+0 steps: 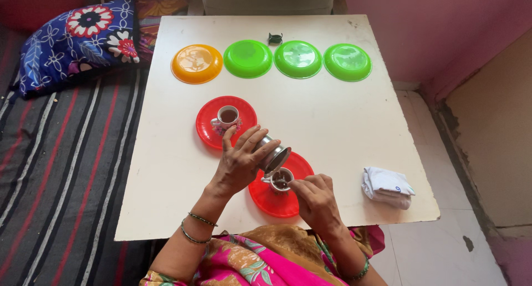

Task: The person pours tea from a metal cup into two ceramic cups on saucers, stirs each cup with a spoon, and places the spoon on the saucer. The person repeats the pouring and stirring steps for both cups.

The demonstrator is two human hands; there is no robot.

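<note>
My left hand [241,159] grips a small steel vessel [274,156] and tilts it over a white cup [281,180]. That cup stands on a red plate [277,200] near the table's front edge, and dark liquid shows inside it. My right hand [315,197] touches the cup's right side with its fingertips. A second white cup [228,117] filled with dark liquid sits on another red plate [210,132] just beyond my left hand.
An orange plate [197,64] and three green plates [247,59] [298,59] [347,62] line the far side of the white table [343,131]. A small dark clip [275,39] lies behind them. A folded white cloth [387,186] rests at the right front corner. A striped bed with a floral pillow [77,39] lies left.
</note>
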